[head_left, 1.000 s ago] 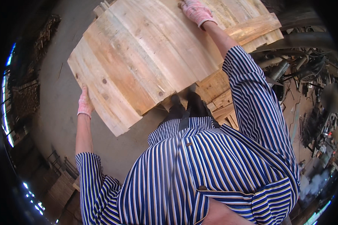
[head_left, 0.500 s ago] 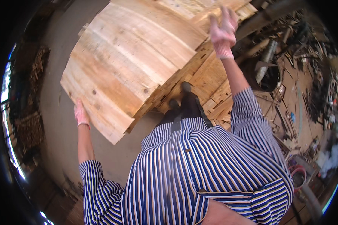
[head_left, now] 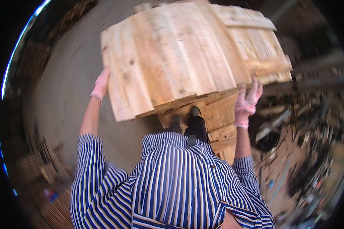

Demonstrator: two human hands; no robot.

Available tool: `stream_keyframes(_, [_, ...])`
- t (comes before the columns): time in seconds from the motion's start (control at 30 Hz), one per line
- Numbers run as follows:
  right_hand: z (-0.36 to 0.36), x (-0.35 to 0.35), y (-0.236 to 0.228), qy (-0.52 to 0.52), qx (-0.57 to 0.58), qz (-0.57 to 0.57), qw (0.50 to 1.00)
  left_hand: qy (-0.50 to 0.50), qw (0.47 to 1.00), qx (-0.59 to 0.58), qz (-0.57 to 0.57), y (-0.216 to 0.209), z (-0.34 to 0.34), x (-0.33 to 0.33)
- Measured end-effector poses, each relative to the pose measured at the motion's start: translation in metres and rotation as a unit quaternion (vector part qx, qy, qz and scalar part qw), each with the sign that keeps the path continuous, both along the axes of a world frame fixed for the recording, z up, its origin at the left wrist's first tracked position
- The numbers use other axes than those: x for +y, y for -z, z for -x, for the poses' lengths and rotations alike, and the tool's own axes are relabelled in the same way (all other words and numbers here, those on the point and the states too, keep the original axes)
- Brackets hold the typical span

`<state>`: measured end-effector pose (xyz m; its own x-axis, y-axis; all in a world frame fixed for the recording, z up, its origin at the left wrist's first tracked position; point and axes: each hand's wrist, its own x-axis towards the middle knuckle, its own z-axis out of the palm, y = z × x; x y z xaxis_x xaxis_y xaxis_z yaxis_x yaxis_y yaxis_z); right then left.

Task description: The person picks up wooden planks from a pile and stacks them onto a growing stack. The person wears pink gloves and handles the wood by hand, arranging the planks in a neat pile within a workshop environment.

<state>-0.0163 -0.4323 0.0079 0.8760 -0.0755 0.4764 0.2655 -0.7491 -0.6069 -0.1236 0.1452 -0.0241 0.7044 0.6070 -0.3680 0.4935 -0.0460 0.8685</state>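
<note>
Boards (head_left: 168, 57), pale and knotted, lie side by side as a broad layer directly in front of the person, ahead of the feet. Left hand (head_left: 101, 83), in a pink glove, is against the outer left edge; its fingers are partly hidden by the wood, so whether they grasp or merely press cannot be told. Right hand (head_left: 247, 102), likewise gloved, is at the near edge toward the right corner, fingers extended and parted, clenched on nothing; blur prevents confirming contact.

Handling, in this inspector's judgement: the layer looks like separate pieces with uneven ends, so pressure from both sides should be level and square to the edges, lest a middle board slip out of line. The right fingers would do better bearing flat along the board ends than on one tip. Gloves appear suited to rough, splintery ends.

Edges: the near edge is stepped, and more wood (head_left: 219, 114) sits below it, close to a dark shoe (head_left: 195, 111); toes merit care there. A loose-looking strip (head_left: 252, 23) lies across the far right part and could shift. Room: grey floor (head_left: 72, 72) extends along the left, seemingly the easier side for movement. Scattered clutter (head_left: 305, 168) on the right appears a tripping risk.
</note>
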Motion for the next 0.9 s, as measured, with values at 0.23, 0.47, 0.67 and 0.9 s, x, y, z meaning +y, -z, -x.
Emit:
stream_keyframes(0.23, [-0.167, 0.066, -0.028, -0.081, 0.052, 0.211, 0.973, -0.040, 0.995, 0.052, 0.081, 0.004, 0.077, -0.023])
stream_keyframes(0.47, [-0.189, 0.092, 0.008, -0.110, 0.217, 0.229, 0.943, -0.333, 0.898, -0.168, 0.234, 0.115, 0.183, -0.059])
stream_keyframes(0.67, [-0.186, 0.088, -0.007, -0.109, 0.218, 0.223, 0.944, -0.307, 0.881, -0.285, 0.222, 0.070, 0.131, -0.088])
stream_keyframes(0.9, [-0.196, 0.083, 0.001, -0.106, 0.206, 0.225, 0.947, -0.152, 0.962, -0.215, 0.076, 0.022, 0.107, -0.089])
